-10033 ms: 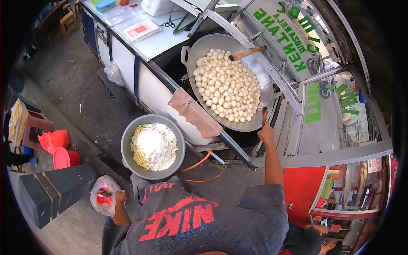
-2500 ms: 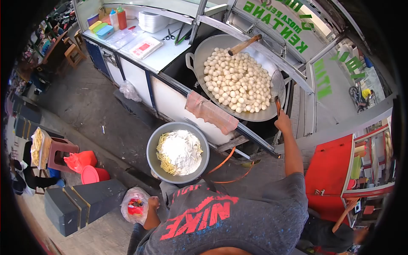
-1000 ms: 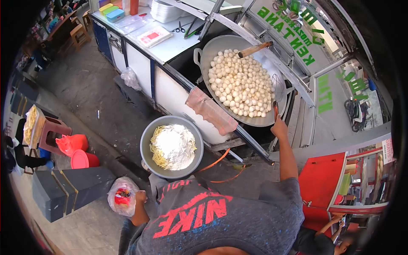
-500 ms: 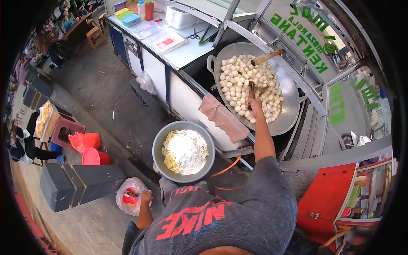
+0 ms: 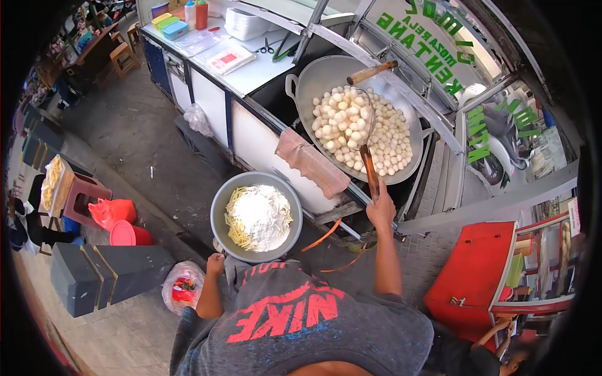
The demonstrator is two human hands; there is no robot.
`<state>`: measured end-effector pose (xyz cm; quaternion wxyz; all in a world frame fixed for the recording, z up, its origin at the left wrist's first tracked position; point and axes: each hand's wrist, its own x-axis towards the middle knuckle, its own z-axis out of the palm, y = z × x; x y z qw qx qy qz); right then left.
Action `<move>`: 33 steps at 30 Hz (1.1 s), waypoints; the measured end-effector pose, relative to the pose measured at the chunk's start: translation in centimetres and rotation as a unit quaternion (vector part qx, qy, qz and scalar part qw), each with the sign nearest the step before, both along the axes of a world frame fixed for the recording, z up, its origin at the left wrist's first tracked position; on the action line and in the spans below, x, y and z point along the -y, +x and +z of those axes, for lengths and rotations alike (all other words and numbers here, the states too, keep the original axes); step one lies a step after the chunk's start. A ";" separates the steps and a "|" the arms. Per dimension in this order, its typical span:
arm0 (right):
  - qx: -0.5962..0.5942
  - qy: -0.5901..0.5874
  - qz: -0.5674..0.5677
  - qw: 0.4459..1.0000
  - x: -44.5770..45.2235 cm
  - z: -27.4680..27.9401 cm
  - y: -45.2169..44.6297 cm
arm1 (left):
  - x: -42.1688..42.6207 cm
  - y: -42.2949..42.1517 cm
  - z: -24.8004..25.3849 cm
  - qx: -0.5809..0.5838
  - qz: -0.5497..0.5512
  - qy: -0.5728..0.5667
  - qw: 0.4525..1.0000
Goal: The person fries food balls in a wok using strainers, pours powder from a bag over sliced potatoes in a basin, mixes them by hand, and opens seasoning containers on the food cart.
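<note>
My right hand point(image 5: 381, 212) is closed round the wooden handle of a wire skimmer point(image 5: 370, 166). The skimmer's basket holds a heap of round white balls point(image 5: 342, 113) above a large metal wok point(image 5: 307, 78), where many more balls lie. A second wooden handle point(image 5: 371, 73) rests across the wok's far rim. My left hand point(image 5: 215, 264) hangs with curled fingers beside a grey basin point(image 5: 216, 216); nothing shows in it. The basin contains pale yellow sticks point(image 5: 238, 235) under a mound of white powder point(image 5: 262, 216).
A cloth point(image 5: 311, 163) drapes over the cart's near edge. The cart counter point(image 5: 241, 78) bears scissors point(image 5: 266, 46), white trays point(image 5: 244, 24) and bottles point(image 5: 200, 15). At left stand a grey bollard point(image 5: 113, 272), a red bucket point(image 5: 130, 234) and a plastic bag point(image 5: 184, 288). An orange hose point(image 5: 323, 237) runs beneath the cart.
My right hand has drawn back toward me, and the skimmer's basket has come up loaded with balls. My left hand has risen from near the plastic bag to beside the basin.
</note>
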<state>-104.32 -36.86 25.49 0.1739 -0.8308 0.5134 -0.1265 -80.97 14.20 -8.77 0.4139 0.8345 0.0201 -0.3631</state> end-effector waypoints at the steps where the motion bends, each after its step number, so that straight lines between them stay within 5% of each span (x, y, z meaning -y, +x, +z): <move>1: -0.055 -0.018 -0.005 0.998 0.3 -0.2 -1.2 | 0.0 -0.2 0.3 -0.002 0.006 0.003 1.000; 10: -0.224 -0.120 -0.056 0.965 11.4 1.9 -6.9 | -5.2 -2.4 0.6 -0.059 0.049 0.024 0.997; 15: -0.289 -0.061 -0.050 0.954 14.6 0.5 -5.4 | -8.1 -5.1 2.1 -0.132 0.097 0.077 0.984; 20: -0.100 0.060 -0.069 0.991 16.7 -8.0 5.4 | -9.4 -5.8 2.9 -0.169 0.096 0.104 0.975; 22: 0.127 0.061 -0.122 0.982 19.5 -15.8 10.9 | -8.8 -5.6 4.6 -0.149 0.110 0.106 0.977; 24: 0.341 0.387 -0.178 0.838 19.4 -14.8 16.6 | -8.2 -5.5 5.9 -0.112 0.116 0.105 0.981; 26: 0.419 0.424 -0.167 0.785 18.1 -12.8 20.5 | -8.1 -4.6 4.7 -0.064 0.103 0.078 0.989; 33: 0.428 0.376 -0.006 0.822 15.7 -8.5 18.7 | -6.7 -2.2 4.6 -0.018 0.083 0.044 0.995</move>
